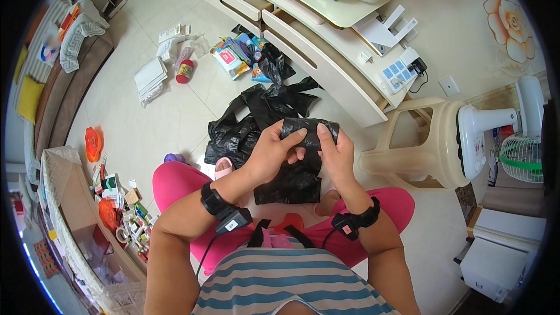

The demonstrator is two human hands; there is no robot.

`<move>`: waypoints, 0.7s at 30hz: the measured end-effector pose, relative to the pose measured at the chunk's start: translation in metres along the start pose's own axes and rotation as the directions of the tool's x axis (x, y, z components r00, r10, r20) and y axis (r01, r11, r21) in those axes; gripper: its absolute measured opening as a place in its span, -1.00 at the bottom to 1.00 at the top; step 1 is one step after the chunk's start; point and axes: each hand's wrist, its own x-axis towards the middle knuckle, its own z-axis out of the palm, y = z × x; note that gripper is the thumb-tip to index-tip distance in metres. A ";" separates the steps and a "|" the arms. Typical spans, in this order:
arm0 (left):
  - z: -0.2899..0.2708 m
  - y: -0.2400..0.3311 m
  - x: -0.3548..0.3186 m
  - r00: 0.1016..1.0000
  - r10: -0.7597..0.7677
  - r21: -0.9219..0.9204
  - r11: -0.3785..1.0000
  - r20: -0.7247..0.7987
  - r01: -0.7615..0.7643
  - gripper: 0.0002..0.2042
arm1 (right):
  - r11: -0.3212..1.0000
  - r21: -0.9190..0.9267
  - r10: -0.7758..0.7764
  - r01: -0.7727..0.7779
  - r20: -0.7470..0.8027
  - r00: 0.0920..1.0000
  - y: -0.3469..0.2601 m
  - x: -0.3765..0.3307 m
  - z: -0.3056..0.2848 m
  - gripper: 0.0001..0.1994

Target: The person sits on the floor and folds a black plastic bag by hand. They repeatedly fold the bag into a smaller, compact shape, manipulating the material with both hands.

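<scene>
A black plastic bag [290, 182] is pinched between my two hands, its upper part folded into a flat band and its lower part hanging between my knees. My left hand [276, 150] grips the left end with the thumb on top. On the right end, my right hand [336, 153] presses its thumb against the fold, fingers curled behind and partly hidden. Beyond my hands, a heap of crumpled black plastic bags [233, 134] lies on the tiled floor, reaching toward the drawers.
Ahead stands a white cabinet with open drawers [318, 61]. A pack of wipes [229, 61], a red-lidded jar [184, 72] and white boxes [150, 79] lie on the floor. To the right is a tipped beige plastic stool [411, 143]; left, a lace-covered table [61, 169] with small items beside it.
</scene>
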 end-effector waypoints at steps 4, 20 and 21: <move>0.000 0.006 -0.001 0.997 -0.062 0.010 0.998 -0.040 0.062 -0.87 | 0.987 -0.133 -0.092 0.091 0.000 0.996 -0.001 0.001 -0.002 -0.71; 0.003 0.002 -0.003 0.999 0.019 0.082 0.996 -0.026 -0.017 -0.87 | 0.996 0.050 0.077 -0.078 0.036 0.996 -0.005 -0.002 0.000 -0.68; 0.003 0.000 -0.003 1.000 0.016 0.074 0.997 -0.019 -0.015 -0.85 | 0.998 0.035 0.054 -0.055 0.027 0.998 -0.003 -0.002 0.000 -0.67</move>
